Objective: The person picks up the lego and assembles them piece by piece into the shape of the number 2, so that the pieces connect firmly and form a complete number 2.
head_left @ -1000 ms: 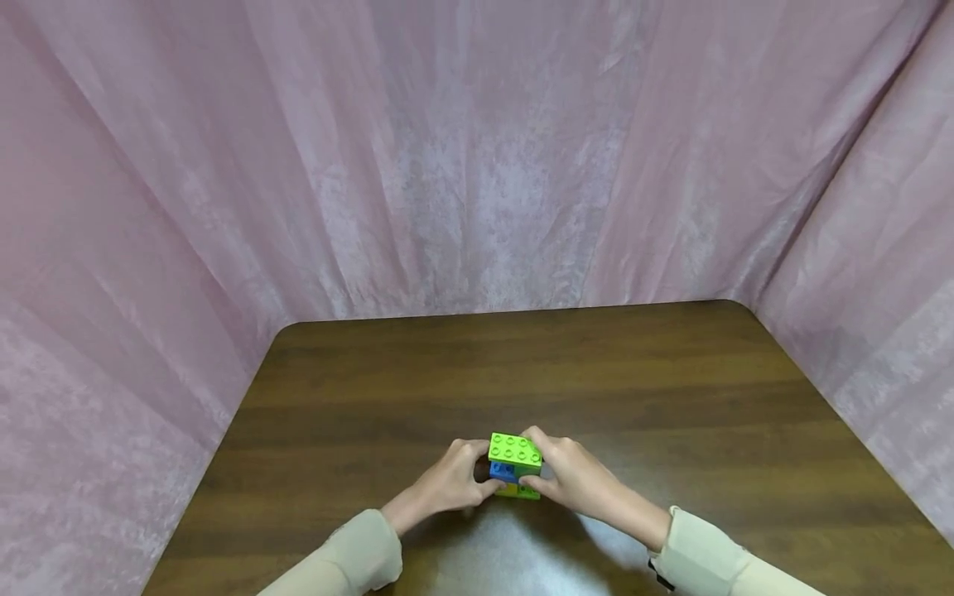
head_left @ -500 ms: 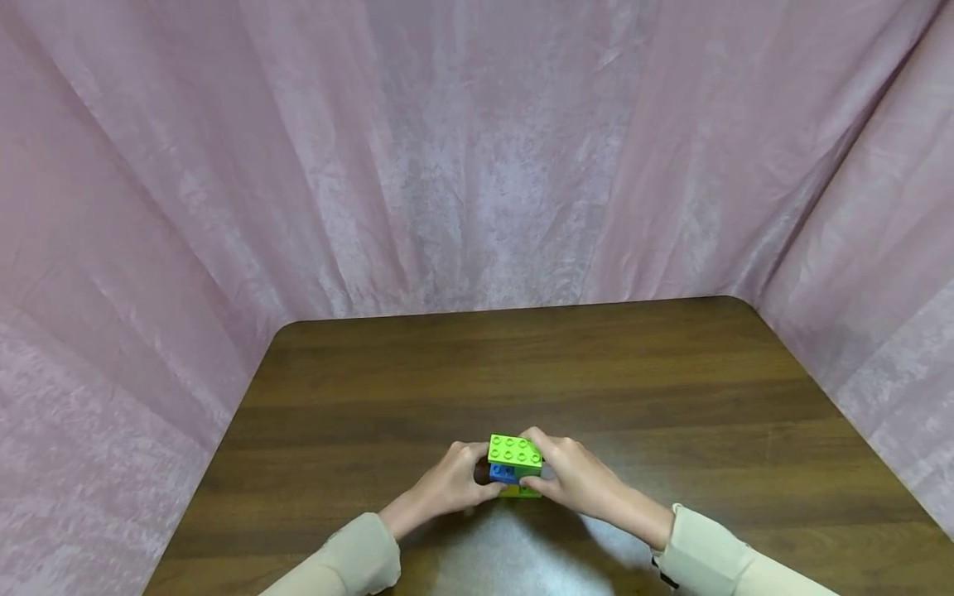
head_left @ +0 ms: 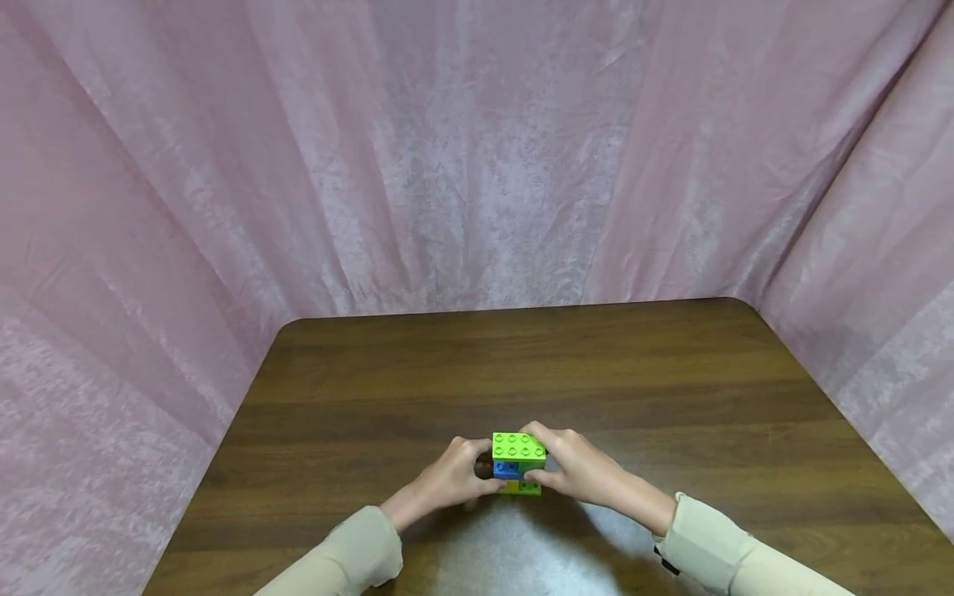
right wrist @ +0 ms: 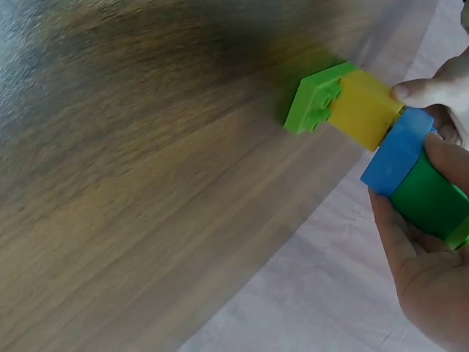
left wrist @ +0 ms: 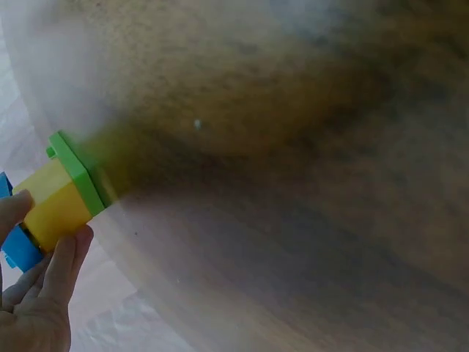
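A small stack of toy building bricks stands between the two hands. A light green studded brick (head_left: 518, 445) tops it, with a dark green brick (right wrist: 432, 192) beneath. Lower come a blue brick (right wrist: 399, 152), a yellow brick (right wrist: 363, 108) and a light green base brick (right wrist: 311, 97). From the left side, my left hand (head_left: 450, 476) pinches the yellow brick between thumb and fingers, as the left wrist view shows. My right hand (head_left: 581, 465) grips the blue and dark green bricks, its thumb near their joint. Some fingertips are hidden behind the stack.
The wooden table (head_left: 373, 372) has rounded far corners. Pink curtains (head_left: 477, 165) hang behind it and along both sides. Light reflects off the tabletop near its front.
The top of the stack has shifted slightly right and sits more level, the right hand moving with it. The left hand stays nearly in place.
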The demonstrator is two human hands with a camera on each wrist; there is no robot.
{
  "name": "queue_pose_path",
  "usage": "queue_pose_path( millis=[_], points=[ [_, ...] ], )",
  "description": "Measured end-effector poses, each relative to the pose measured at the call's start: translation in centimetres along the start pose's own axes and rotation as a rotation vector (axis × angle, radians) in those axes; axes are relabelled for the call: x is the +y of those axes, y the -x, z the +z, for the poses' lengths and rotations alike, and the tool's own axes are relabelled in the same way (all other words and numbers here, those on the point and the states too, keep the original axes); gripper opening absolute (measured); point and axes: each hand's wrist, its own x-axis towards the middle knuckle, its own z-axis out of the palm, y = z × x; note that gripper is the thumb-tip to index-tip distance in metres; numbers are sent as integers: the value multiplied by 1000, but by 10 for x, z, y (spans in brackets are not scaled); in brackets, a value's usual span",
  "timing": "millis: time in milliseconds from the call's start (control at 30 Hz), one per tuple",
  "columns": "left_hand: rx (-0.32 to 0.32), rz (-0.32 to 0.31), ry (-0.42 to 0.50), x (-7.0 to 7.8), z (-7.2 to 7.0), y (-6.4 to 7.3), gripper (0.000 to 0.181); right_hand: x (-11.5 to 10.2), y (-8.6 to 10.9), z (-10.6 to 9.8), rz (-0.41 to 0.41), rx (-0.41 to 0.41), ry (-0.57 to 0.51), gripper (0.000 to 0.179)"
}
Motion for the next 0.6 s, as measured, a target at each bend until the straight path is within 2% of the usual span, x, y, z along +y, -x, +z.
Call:
queue_pose_path(
  millis=[167, 400, 600],
  points=[
    [-2, -31, 46, 0, 0, 1, 32, 0, -2, 2, -1, 1, -3, 43],
    [8, -30, 21, -2, 1, 0, 35, 0, -6, 1, -28, -20, -9, 43],
    [4, -35, 32, -3, 0, 0, 36, 4, -8, -3, -1, -59, -47, 42]
  ],
)
